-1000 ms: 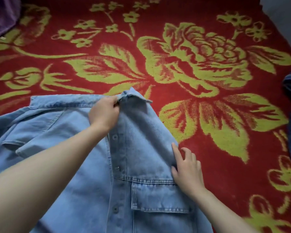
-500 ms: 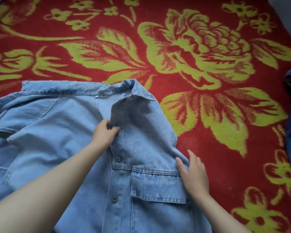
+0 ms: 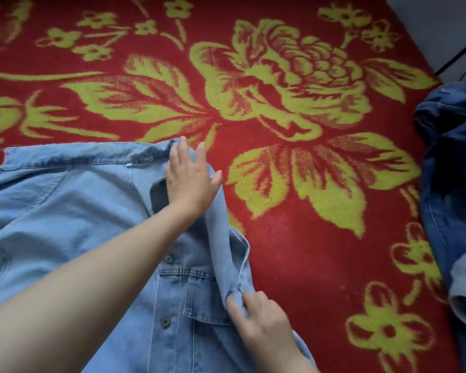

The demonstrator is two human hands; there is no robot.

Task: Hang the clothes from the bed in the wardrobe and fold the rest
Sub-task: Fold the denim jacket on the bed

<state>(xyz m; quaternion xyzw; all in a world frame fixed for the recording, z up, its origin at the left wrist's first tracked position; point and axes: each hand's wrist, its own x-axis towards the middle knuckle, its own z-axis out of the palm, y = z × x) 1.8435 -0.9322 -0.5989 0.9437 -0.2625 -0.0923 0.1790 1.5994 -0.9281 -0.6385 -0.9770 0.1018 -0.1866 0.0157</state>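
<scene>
A light blue denim shirt (image 3: 73,211) lies front up on the red blanket with green flowers (image 3: 293,251); its collar points away from me. My left hand (image 3: 190,179) lies flat with straight fingers on the shirt's right shoulder, just below the collar. My right hand (image 3: 258,316) pinches the shirt's right edge beside the chest pocket, and the fabric there stands up in a ridge folded toward the middle.
A dark blue denim garment (image 3: 452,189) lies crumpled at the right edge of the bed. Beyond the bed's far right corner there is grey floor (image 3: 436,25) with a black cable.
My left hand let go of the button placket and moved up right to lie flat on the shoulder. My right hand took hold of the shirt's edge and lifted it inward.
</scene>
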